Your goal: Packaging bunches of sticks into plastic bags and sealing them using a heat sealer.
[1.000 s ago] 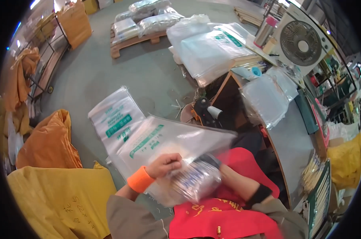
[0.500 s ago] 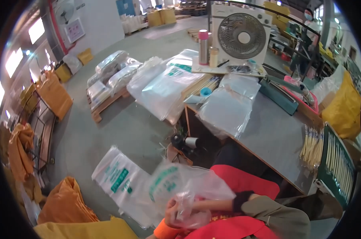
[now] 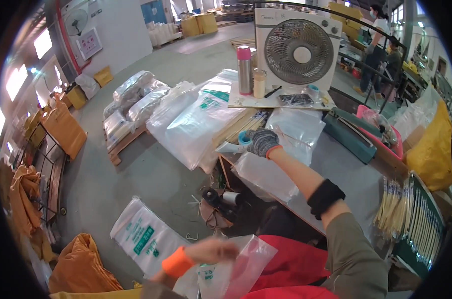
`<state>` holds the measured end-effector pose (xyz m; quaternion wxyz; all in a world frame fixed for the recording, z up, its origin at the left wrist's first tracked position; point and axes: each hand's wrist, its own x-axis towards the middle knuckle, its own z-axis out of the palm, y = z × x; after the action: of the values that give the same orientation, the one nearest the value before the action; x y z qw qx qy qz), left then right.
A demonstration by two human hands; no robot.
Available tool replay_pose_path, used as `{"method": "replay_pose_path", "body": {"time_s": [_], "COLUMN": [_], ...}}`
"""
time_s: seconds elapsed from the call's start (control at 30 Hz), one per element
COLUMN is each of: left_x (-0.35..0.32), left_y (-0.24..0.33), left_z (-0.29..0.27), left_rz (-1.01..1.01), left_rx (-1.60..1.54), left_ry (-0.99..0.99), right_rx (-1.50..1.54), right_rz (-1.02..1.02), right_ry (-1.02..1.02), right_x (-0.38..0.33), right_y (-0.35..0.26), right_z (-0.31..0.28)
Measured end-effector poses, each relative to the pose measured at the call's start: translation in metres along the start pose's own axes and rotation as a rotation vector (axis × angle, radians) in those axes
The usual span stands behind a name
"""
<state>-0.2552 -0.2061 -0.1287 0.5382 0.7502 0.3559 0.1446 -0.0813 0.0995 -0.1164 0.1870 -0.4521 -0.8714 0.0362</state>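
My right hand (image 3: 264,142), in a grey knit glove, reaches out over the front corner of the table. Its fingers are curled against a blue tape roll (image 3: 244,138) in a pale dispenser (image 3: 228,148); the fingertips are partly hidden. Over my lap, my left hand (image 3: 217,250), above an orange wristband, is smeared by motion, so its grip does not show. Close by it, a clear plastic bag (image 3: 253,261) with green print lies across my red apron (image 3: 290,261). Flat printed bags (image 3: 138,234) lie to the left of that hand.
A box fan (image 3: 300,52), a pink-capped flask (image 3: 244,72) and a small bottle (image 3: 259,83) stand at the back of the table. Stacked clear bags (image 3: 196,119) lie left of it. Bundled sticks (image 3: 393,207) are at right. Two people (image 3: 378,45) are beyond the railing.
My right hand has left the bag on my lap and reached forward to the tape roll. My left hand has stayed low near the bag, which has sunk lower.
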Motion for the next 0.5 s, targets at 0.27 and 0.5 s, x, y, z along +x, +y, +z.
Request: {"method": "replay_pose_path", "body": {"time_s": [0.27,0.5], "left_x": [0.188,0.218], "left_y": [-0.075,-0.102], "left_z": [-0.117,-0.135], "left_rz": [0.224,0.238], "left_rx": [0.653,0.258], "left_ry": [1.352,1.39], "right_rx": [0.163,1.225], "right_rz": [0.091,0.358], "right_ry": [-0.244,-0.972], "right_x": [0.071,0.044], "right_y": [0.028,0.052], "right_z": [0.055,0.022]}}
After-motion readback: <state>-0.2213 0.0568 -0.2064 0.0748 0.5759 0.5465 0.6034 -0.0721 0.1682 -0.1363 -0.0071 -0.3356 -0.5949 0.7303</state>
